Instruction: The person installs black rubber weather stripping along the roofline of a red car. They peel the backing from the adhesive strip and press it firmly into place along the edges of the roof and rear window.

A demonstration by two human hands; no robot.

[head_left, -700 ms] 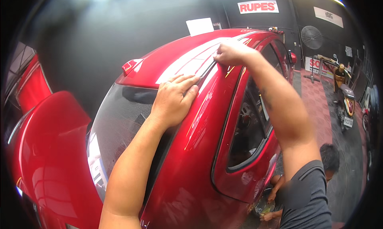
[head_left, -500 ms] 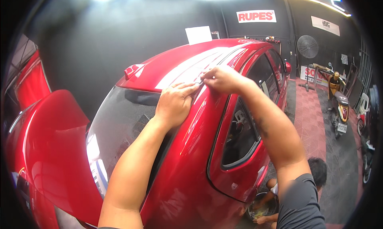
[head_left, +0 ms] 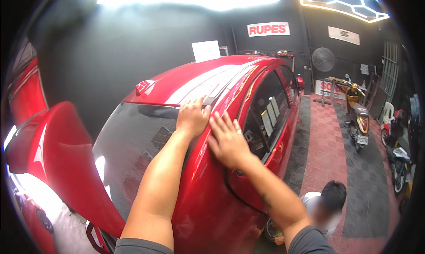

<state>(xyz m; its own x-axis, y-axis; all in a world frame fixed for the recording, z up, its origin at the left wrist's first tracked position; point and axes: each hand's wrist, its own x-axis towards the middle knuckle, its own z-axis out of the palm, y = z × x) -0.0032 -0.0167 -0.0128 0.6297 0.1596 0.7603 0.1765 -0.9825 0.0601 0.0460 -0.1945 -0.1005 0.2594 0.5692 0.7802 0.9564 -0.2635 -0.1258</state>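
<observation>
A red car (head_left: 195,201) stands in front of me, with a dark strip (head_left: 220,91) along the side of its roof (head_left: 172,86). My left hand (head_left: 193,117) lies on the rear corner of the roof, beside the top of the rear window (head_left: 133,136), fingers stretched forward. Just to its right, my right hand (head_left: 229,141) rests flat on the red pillar behind the side window (head_left: 270,108), fingers spread. A ring shows on one of its fingers. Neither hand grips anything that I can see. The palms' undersides are hidden.
The trunk lid (head_left: 71,161) stands raised at the left. A person (head_left: 330,205) crouches low beside the car at the right. Farther right are a yellow scooter (head_left: 361,121), other motorcycles (head_left: 398,161) and a wall fan (head_left: 323,59). A red fin (head_left: 144,86) sticks up from the roof.
My right hand has opened from a pinch at the roof strip and come back onto the pillar. The left hand stays near the roof corner. The view has shifted; the crouching person shows more.
</observation>
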